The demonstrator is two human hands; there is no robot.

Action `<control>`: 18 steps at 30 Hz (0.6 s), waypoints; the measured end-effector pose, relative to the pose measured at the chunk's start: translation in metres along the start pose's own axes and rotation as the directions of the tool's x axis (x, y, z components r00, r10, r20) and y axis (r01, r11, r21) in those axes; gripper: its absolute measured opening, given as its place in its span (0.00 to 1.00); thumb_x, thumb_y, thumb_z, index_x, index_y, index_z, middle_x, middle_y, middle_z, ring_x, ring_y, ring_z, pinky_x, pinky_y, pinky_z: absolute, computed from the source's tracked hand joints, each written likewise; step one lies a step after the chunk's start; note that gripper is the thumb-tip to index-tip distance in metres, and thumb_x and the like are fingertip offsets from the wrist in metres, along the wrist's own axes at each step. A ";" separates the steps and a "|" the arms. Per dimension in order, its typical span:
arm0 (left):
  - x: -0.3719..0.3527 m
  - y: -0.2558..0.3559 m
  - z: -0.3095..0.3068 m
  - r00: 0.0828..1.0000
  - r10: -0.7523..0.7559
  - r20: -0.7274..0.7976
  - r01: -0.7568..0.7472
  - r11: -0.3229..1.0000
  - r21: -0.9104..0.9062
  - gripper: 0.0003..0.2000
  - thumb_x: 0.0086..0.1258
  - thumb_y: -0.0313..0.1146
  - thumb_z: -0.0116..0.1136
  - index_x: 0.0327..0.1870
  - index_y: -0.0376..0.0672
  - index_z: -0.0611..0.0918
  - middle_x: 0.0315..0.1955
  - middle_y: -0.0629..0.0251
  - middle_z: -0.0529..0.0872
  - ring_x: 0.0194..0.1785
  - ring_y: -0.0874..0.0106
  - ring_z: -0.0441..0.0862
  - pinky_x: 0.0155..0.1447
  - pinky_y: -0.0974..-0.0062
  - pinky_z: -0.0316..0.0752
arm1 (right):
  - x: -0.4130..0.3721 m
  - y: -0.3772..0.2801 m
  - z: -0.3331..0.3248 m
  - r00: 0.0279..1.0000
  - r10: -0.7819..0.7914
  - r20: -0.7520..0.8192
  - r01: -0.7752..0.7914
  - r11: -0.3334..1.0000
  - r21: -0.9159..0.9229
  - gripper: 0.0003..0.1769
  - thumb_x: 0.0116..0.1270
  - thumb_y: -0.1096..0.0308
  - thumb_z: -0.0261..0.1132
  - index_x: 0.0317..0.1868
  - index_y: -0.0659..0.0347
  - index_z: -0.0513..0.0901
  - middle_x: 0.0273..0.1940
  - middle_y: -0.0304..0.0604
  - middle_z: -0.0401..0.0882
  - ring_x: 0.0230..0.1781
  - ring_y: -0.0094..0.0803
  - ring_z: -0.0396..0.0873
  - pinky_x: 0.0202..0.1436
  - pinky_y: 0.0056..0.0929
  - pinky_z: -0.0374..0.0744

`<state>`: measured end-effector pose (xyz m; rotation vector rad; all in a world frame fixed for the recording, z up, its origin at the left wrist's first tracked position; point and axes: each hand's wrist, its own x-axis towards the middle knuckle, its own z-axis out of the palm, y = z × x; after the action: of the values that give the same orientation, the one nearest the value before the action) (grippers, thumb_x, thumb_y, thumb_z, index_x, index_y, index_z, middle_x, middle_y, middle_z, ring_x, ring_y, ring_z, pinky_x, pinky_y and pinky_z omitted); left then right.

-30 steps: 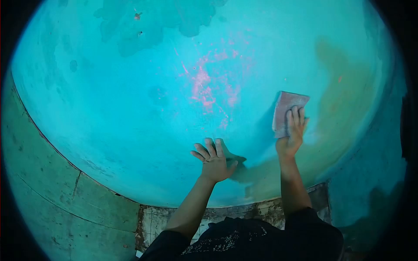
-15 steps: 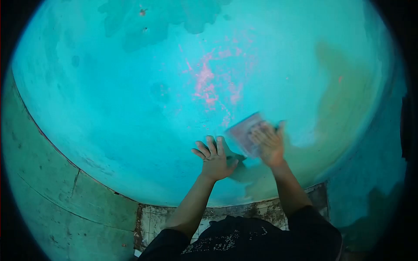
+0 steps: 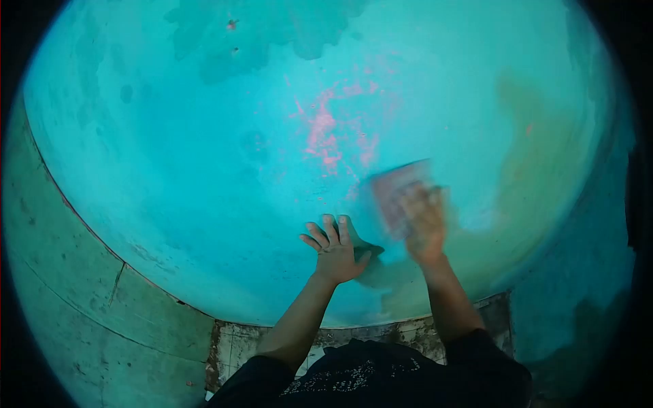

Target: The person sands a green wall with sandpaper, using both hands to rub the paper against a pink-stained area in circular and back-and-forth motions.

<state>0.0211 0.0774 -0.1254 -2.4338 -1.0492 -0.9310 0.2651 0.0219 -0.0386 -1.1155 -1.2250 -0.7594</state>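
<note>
Your right hand [image 3: 423,224] pinned a thin, probably floppy abrasive sheet [image 3: 393,187] by its lower half, fingers flat; left hand [image 3: 335,255] spread on the wall [image 3: 204,170].

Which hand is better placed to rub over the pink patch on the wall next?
Probably the right. The right hand presses the sanding sheet against the wall just below and right of the pink patch; the left hand lies flat, empty, lower on the wall.
</note>
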 end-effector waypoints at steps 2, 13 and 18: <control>-0.002 0.000 -0.002 1.000 0.011 0.016 -0.011 0.999 0.030 0.61 0.63 0.61 0.65 0.76 0.23 0.38 0.71 0.23 0.17 0.65 0.24 0.00 0.53 0.16 0.09 | -0.011 0.015 -0.008 0.999 -0.033 0.012 0.034 0.998 -0.057 0.21 0.67 0.68 0.63 0.60 0.59 0.83 0.65 0.47 0.79 0.72 0.48 0.70 0.80 0.62 0.47; 0.001 0.011 0.000 0.997 -0.066 0.029 0.065 0.998 0.022 0.62 0.60 0.61 0.66 0.76 0.22 0.39 0.70 0.21 0.17 0.65 0.21 0.02 0.55 0.17 0.09 | -0.038 0.020 0.011 0.877 -0.377 0.297 0.360 0.926 0.113 0.21 0.59 0.72 0.64 0.53 0.50 0.88 0.60 0.41 0.83 0.69 0.47 0.74 0.77 0.63 0.55; -0.002 0.008 0.003 0.999 -0.043 0.026 0.042 0.999 0.025 0.62 0.62 0.62 0.64 0.75 0.21 0.37 0.69 0.19 0.17 0.64 0.19 0.03 0.54 0.16 0.10 | -0.018 0.001 0.001 0.997 0.004 -0.076 -0.004 1.000 0.005 0.21 0.61 0.72 0.64 0.56 0.56 0.86 0.63 0.43 0.81 0.72 0.52 0.70 0.79 0.63 0.49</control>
<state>0.0272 0.0731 -0.1291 -2.4196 -1.1188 -0.8961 0.2615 0.0215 -0.0562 -1.0749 -1.1596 -0.7885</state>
